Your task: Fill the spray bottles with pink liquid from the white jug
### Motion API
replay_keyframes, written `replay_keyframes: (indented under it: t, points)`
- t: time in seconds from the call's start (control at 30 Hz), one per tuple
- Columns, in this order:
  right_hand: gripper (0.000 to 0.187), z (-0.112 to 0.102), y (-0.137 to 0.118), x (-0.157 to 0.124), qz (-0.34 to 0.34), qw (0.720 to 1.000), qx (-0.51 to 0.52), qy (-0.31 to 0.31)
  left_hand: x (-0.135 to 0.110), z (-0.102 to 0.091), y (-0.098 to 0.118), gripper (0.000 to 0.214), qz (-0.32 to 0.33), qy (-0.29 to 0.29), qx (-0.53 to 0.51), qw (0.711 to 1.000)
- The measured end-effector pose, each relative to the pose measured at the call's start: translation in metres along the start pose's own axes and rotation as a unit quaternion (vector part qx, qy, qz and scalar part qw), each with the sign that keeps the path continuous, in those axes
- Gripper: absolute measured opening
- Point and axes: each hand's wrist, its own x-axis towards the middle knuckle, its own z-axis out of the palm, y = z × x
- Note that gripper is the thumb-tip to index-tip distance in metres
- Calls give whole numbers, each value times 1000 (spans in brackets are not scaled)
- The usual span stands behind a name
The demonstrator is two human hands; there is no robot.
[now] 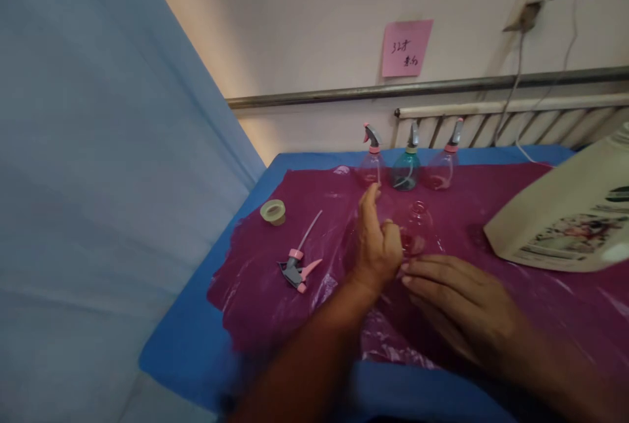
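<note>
My left hand (376, 239) is raised on edge beside a clear open spray bottle body (415, 226), fingers stretched and touching its left side. Just below and to the right of that bottle, my right hand (457, 298) lies flat on the magenta plastic sheet (275, 292), its fingers extended. A detached pink and grey trigger sprayer head (298, 266) with its dip tube lies on the sheet left of my hands.
Three assembled spray bottles (407, 164) stand in a row at the back of the sheet. A small green cap (273, 211) sits at the sheet's left edge. A large white refill pouch (570, 213) lies at the right. A blue cloth (196, 344) covers the table.
</note>
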Motion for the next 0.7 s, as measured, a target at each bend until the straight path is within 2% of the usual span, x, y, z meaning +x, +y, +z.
replay_keyframes:
  t: [0.1,0.23,0.37,0.5,0.6,0.7]
  points:
    - [36,-12,4,-46,63,997,-34,-28,16,-3,-1,67,11,54,-80,995]
    - [28,-19,4,-79,130,989,-16,-68,34,-12,-4,58,-14,117,-139,983]
    - [29,-20,6,-91,159,984,-9,-77,48,-25,-3,55,-37,153,-157,975]
    - [30,-17,8,-98,159,984,-2,-76,60,-43,12,47,-54,205,-180,961]
    - [31,-13,9,-103,163,983,-4,-81,68,-65,33,41,-40,236,-188,953]
    - [31,-12,7,-107,159,984,-13,-76,78,-94,52,40,-14,219,-148,964]
